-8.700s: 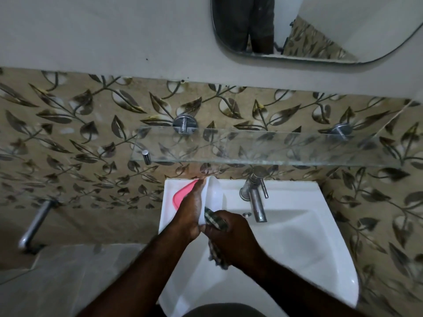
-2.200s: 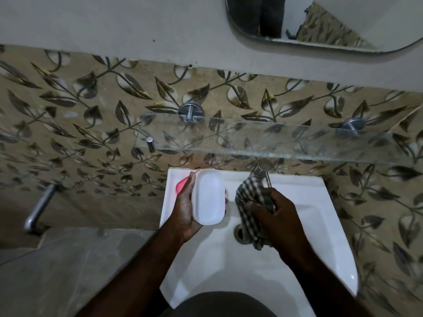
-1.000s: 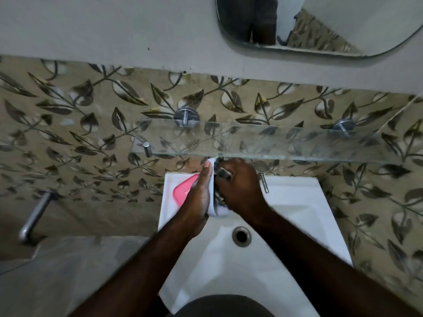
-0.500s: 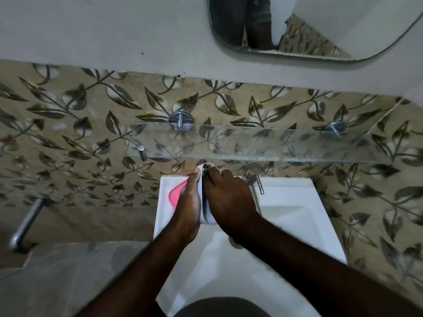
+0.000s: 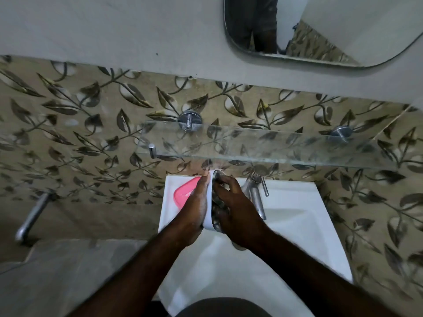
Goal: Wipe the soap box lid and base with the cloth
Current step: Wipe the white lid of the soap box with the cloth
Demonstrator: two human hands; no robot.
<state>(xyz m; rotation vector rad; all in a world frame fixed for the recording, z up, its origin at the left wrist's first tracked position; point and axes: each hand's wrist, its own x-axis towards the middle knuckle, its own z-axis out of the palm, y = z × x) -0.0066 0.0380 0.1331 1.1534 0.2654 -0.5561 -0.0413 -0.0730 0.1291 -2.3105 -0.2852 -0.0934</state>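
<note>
Head view
Left hand (image 5: 193,210): fingers wrapped round the white soap box half (image 5: 208,202), holding it on edge over the sink (image 5: 297,225).
Right hand (image 5: 238,213): fingers curled, pressing the checked cloth (image 5: 217,207) into the half's hollow.
Pink soap box half (image 5: 184,193): lying on the sink's left rim, behind the left hand.
Tap (image 5: 256,193): just right of the right hand.

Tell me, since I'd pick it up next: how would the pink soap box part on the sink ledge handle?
The pink soap box part looks like thin moulded plastic, so probably stiff and light. Its glossy surface may be slippery, especially if wet. It lies flat on the sink ledge behind the left hand, so it is unlikely to roll.
</note>
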